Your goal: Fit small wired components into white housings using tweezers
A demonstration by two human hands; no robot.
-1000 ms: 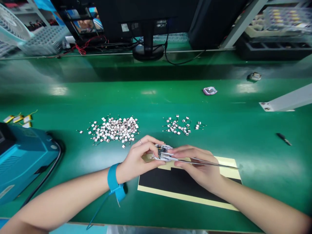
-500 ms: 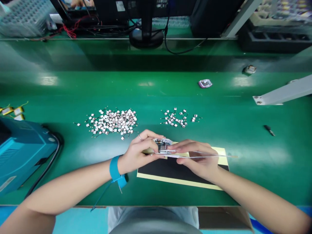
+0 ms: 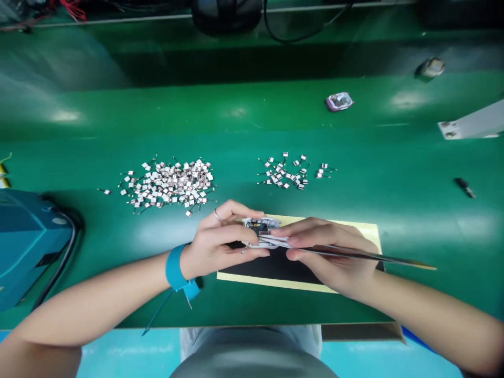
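While the left hand point(image 3: 216, 247) pinches the small device point(image 3: 260, 226) by its edges, the right hand point(image 3: 338, 251) grips tweezers point(image 3: 356, 253) pointing left over it, tips seemingly touching inside.

The green bench point(image 3: 232, 118) carries small white parts point(image 3: 175, 182) and 1 black, yellow-edged sheet point(image 3: 254, 264).

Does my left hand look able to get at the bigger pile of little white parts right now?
Likely yes: the bigger pile lies just beyond your left hand, with nothing visible standing between them. But that hand grips the small white-rimmed device, so it would probably need to let go first.
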